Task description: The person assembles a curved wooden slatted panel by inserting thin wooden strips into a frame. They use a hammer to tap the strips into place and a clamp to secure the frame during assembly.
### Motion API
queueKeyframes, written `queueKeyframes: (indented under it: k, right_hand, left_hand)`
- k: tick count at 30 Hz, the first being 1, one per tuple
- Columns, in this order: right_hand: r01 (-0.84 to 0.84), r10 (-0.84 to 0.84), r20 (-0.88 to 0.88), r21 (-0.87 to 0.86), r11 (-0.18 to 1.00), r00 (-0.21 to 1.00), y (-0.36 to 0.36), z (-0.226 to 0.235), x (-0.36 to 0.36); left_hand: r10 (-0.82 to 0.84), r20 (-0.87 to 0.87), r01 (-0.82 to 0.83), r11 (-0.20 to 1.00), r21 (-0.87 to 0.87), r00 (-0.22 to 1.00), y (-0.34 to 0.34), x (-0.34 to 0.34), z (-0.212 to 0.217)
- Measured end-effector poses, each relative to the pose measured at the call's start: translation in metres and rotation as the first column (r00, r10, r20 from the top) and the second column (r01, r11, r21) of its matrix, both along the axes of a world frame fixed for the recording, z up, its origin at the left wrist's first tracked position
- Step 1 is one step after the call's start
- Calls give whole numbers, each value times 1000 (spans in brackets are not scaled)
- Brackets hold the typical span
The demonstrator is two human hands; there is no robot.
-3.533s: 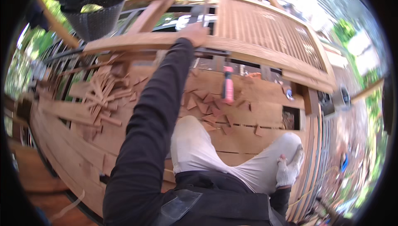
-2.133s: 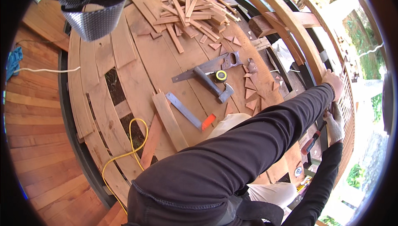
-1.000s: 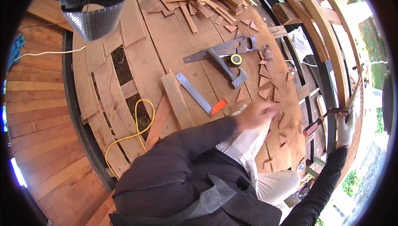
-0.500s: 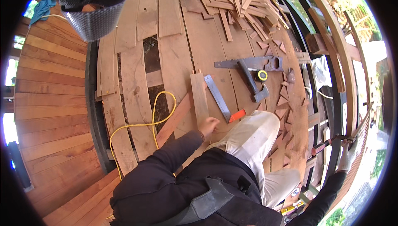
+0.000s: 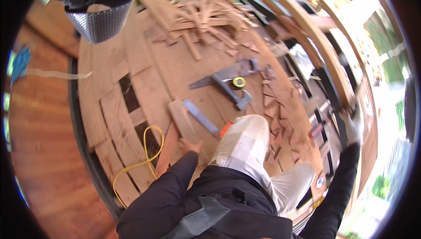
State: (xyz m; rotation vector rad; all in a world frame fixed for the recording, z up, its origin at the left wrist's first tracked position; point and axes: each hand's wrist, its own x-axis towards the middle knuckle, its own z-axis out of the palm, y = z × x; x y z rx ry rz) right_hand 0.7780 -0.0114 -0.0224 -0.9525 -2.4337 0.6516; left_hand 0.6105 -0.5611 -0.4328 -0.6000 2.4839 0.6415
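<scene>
My left hand (image 5: 191,146) is at the near end of a narrow wooden board (image 5: 182,117), thumb on one side and fingers on the other, closed on it. A metal square with an orange handle (image 5: 201,118) lies just right of the board; my knee partly covers the handle. At the far right my gloved right hand (image 5: 353,127) is closed at the dark end of a red-handled tool (image 5: 315,131), beside the wooden railing (image 5: 326,68). Blur hides the tool's exact kind.
A handsaw (image 5: 226,73), a hatchet (image 5: 231,92) and a tape measure (image 5: 238,82) lie ahead on the planks. Beyond is a pile of wood strips (image 5: 206,17). Triangular offcuts (image 5: 272,107) line the right edge. A yellow cord (image 5: 136,166) loops left, near gaps between planks.
The view has turned and shifted, so the planks and tools appear further left and tilted. My left hand has moved onto the board's near end. My right hand stays with the red-handled tool.
</scene>
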Motion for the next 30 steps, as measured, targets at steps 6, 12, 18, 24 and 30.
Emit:
queueKeyframes:
  k: [6,12,18,24,30]
  right_hand:
    - [34,-94,179,312,949,979,-36,52,-16]
    - [-18,-37,258,207,978,965,-62,81,14]
    - [224,-6,-394,510,831,919,-98,20,56]
    - [-146,148,0,-182,972,989,-212,-74,163]
    - [-240,324,225,-334,911,919,-210,-44,209]
  left_hand:
    - [-562,-415,653,750,109,715,4,-17,15]
    - [-619,-400,693,348,632,676,102,-24,107]
    - [-792,-608,964,-115,239,56,181,-6,191]
    - [-669,-732,923,-350,158,-128,220,22,183]
    - [-817,-573,922,-269,277,-67,221,35,164]
